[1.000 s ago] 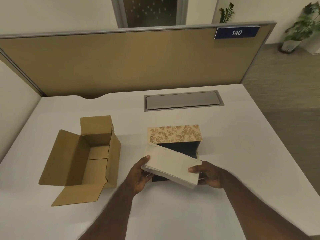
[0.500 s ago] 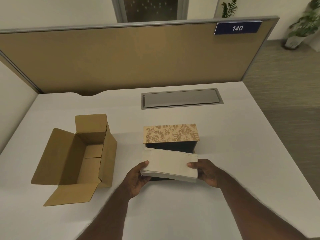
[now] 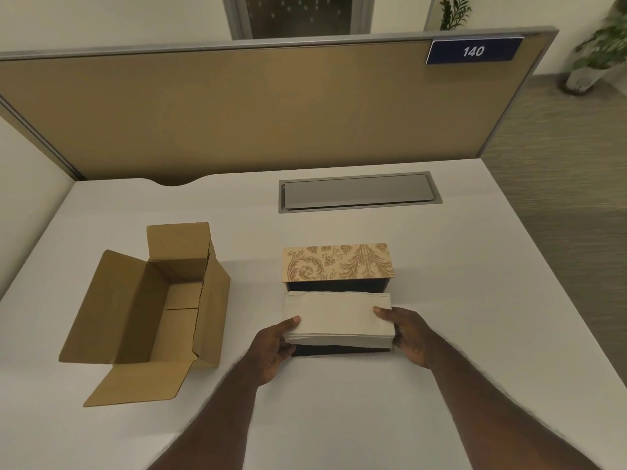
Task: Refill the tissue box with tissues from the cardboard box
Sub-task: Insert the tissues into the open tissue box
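A stack of white tissues (image 3: 337, 317) lies level over the dark opening of the tissue box (image 3: 339, 285), covering most of it. The box's lid, tan with a leaf pattern (image 3: 337, 262), stands raised at the far side. My left hand (image 3: 271, 347) grips the stack's left end and my right hand (image 3: 409, 332) grips its right end, thumbs on top. The brown cardboard box (image 3: 217, 300) sits to the left with its flaps open; nothing shows inside it.
The white desk (image 3: 475, 300) carries a grey cable hatch (image 3: 358, 191) behind the tissue box. A tan partition (image 3: 254, 106) with a blue "140" sign (image 3: 473, 50) closes the far edge. The desk's right edge drops to carpet.
The tissue stack was tilted over the tissue box; both hands have turned it level and square with the opening and lowered it closer to the box.
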Motion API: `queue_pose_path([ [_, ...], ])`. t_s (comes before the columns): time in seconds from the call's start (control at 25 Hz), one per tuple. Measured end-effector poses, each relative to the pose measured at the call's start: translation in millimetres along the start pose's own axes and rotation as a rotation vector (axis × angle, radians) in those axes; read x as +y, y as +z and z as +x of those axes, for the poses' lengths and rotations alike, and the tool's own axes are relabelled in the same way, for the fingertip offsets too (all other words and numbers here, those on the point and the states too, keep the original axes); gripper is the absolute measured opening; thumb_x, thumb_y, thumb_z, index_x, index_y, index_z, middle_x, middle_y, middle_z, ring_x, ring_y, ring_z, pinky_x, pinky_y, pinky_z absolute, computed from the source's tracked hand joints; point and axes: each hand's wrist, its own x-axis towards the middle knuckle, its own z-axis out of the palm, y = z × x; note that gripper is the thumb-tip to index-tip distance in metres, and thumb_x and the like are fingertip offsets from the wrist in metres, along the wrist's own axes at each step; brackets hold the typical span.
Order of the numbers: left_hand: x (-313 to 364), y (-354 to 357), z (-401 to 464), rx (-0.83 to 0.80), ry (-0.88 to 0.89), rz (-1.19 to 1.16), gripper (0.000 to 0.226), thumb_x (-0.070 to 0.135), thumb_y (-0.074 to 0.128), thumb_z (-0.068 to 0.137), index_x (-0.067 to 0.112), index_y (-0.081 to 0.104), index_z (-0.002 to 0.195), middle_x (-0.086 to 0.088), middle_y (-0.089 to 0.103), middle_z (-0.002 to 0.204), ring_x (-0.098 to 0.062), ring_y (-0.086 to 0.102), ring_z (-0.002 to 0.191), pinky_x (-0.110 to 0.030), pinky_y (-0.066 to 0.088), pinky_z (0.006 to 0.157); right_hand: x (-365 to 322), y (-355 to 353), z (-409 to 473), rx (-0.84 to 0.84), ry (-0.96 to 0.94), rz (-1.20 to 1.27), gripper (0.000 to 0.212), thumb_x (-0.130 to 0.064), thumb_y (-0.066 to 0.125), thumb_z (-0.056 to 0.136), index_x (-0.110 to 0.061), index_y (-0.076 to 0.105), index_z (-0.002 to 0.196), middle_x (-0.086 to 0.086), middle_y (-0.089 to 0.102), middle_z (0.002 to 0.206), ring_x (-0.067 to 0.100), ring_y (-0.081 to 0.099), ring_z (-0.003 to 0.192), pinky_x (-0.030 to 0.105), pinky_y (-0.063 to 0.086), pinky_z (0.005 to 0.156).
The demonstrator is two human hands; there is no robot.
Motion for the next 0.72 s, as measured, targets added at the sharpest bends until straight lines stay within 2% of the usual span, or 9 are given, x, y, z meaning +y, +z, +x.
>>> queue_pose_path([
  [0.24,9.0,13.4,6.7,0.003,-0.012,0.082,0.026,0.019,0.075,0.082,0.009,0.06,0.102,-0.01,0.066,0.105,-0.023,0.061,0.096,-0.027,0.052,0.073,-5.6,2.6,9.6,0.093,-0.051,0.017,0.017,-0.016,0.068,0.088,-0.007,0.068,0.103,0.013,0.072,0.102,0.026,0.064,0.093,0.035,0.05,0.079],
  [0.4,11.4,16.0,16.6,0.038,0.001,0.12,0.026,0.021,0.075,0.082,0.011,0.058,0.099,-0.01,0.062,0.108,-0.025,0.057,0.105,-0.035,0.049,0.096,-4.6,6.0,16.7,0.121,-0.088,0.004,0.031,-0.016,0.067,0.09,-0.003,0.065,0.117,0.013,0.07,0.108,0.027,0.064,0.097,0.033,0.05,0.075],
  [0.52,12.4,14.4,22.2,0.045,-0.005,0.136,0.026,0.023,0.075,0.082,0.01,0.059,0.098,-0.01,0.062,0.106,-0.023,0.057,0.101,-0.032,0.051,0.09,-4.2,9.2,21.9,0.138,-0.091,-0.044,0.033,-0.021,0.066,0.091,-0.003,0.063,0.119,0.013,0.069,0.11,0.028,0.062,0.102,0.032,0.049,0.075],
  [0.6,12.2,13.4,24.8,0.053,-0.012,0.149,0.025,0.023,0.075,0.082,0.01,0.059,0.098,-0.009,0.062,0.104,-0.022,0.057,0.097,-0.03,0.051,0.084,-3.2,10.1,25.7,0.152,-0.091,-0.08,0.034,-0.023,0.065,0.092,-0.003,0.062,0.119,0.015,0.068,0.115,0.032,0.06,0.108,0.035,0.05,0.084],
  [0.72,13.3,14.6,27.8,0.068,-0.01,0.175,0.025,0.024,0.075,0.083,0.01,0.059,0.097,-0.008,0.062,0.104,-0.022,0.057,0.098,-0.032,0.05,0.088,0.7,10.8,29.7,0.185,-0.106,-0.092,0.034,-0.023,0.063,0.093,-0.002,0.062,0.12,0.017,0.067,0.117,0.034,0.059,0.113,0.041,0.048,0.096],
])
